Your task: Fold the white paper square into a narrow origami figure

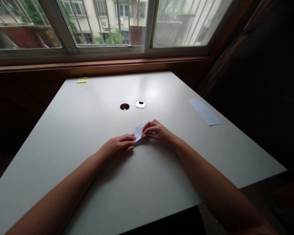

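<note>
A folded paper (138, 130) lies near the middle of the table (88, 114). The right hand (159, 131) has its fingers pinched on it; the left hand (116, 144) rests fingers on its left side, thumb apart. A white sheet (204, 112) lies by the right edge.

Daylight reaches you through the barred window (149, 26), glaring off the white tabletop (149, 88); your right side is nearly black.

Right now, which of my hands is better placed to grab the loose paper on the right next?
Probably your right hand: it is nearer the loose paper, though both hands are busy at the folded paper. Your left hand is farther away, across the folded paper.
</note>
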Available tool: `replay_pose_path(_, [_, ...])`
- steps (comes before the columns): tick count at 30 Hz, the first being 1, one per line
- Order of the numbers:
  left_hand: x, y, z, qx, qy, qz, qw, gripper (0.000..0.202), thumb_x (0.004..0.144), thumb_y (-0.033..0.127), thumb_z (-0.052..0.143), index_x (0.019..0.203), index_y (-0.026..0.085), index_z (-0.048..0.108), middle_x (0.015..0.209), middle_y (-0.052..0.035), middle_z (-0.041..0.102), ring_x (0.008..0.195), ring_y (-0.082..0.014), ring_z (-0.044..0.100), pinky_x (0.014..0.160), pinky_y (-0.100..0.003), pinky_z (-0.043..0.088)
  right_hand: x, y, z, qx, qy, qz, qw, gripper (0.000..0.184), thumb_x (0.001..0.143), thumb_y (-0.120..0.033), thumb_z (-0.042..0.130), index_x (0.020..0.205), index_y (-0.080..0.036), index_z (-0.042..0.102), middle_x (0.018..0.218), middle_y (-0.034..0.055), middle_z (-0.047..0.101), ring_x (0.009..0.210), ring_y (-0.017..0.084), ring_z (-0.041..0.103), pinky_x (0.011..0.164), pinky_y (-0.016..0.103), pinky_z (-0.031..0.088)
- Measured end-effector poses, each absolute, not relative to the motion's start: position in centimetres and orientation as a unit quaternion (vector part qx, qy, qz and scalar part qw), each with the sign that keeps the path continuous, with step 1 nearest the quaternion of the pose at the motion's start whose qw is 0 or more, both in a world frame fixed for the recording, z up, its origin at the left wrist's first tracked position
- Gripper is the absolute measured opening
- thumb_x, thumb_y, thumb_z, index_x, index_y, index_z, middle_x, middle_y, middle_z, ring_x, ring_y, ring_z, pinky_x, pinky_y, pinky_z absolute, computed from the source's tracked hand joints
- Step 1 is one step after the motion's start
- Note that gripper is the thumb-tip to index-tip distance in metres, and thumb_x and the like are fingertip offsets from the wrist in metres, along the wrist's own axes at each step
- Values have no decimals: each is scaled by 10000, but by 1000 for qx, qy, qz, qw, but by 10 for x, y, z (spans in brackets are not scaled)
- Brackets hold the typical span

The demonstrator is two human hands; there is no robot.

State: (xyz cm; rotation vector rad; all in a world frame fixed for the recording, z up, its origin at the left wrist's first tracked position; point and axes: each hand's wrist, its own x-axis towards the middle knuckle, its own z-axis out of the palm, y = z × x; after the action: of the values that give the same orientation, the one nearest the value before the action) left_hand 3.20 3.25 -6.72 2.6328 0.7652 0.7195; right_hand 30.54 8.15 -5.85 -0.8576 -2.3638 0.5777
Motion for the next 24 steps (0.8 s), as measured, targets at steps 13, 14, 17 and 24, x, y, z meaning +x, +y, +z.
replay_pose_path(13, [35, 31, -62, 921, 239, 253, 177, 326, 956, 218, 534, 1268, 238, 629, 1294, -64, 652, 1241, -202, 597, 1159, -411, 425, 300, 76, -54, -438, -829, 255, 237, 160, 849, -366, 707, 790, -225, 754, 951, 57, 691, 1005, 238, 540, 963, 431, 408])
replay_pose_path(14, [35, 31, -62, 917, 241, 258, 185, 296, 958, 217, 532, 1228, 230, 653, 1269, -64, 666, 1230, -201, 605, 1154, -406, 431, 299, 76, -54, -443, -828, 252, 234, 156, 847, -364, 711, 785, -228, 753, 950, 57, 687, 1009, 239, 538, 961, 429, 412])
replay_pose_path(17, [34, 31, -61, 900, 255, 282, 212, 206, 960, 226, 529, 1057, 206, 710, 1133, -66, 717, 1154, -196, 654, 1089, -371, 499, 299, 77, -55, -444, -831, 245, 229, 159, 844, -367, 712, 780, -228, 755, 947, 63, 679, 1005, 240, 534, 947, 424, 426])
replay_pose_path(24, [36, 32, -56, 894, 262, 291, 216, 109, 950, 235, 548, 964, 194, 649, 1033, -82, 691, 1096, -188, 656, 975, -333, 544, 300, 76, -56, -430, -831, 253, 246, 175, 847, -395, 709, 793, -234, 754, 948, 57, 682, 982, 232, 525, 932, 417, 425])
